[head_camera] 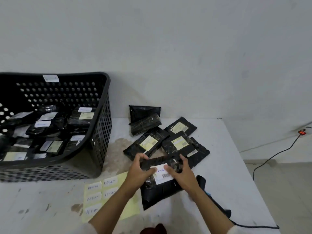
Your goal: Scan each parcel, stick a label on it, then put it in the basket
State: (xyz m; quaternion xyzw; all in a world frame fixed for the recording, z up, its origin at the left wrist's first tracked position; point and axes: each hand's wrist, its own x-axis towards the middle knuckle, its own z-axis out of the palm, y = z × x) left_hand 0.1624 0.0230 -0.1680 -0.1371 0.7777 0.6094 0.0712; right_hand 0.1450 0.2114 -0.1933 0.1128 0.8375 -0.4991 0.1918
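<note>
A black parcel (158, 191) lies at the table's front centre with a white "RETURN" label (163, 174) on its top. My left hand (139, 171) grips the parcel's upper left edge, thumb pressing the label's left end. My right hand (181, 173) grips the upper right edge, thumb on the label's right end. Several unlabelled black parcels (148, 143) lie in a loose pile just behind. The black perforated basket (103, 125) stands at the left, holding several labelled parcels.
A yellow backing sheet with white "RETURN" stickers (101, 191) lies left of my left forearm. A black handheld scanner (201, 181) rests on the table under my right forearm, its cable running off the right edge. A power strip (302, 132) sits on the floor at right.
</note>
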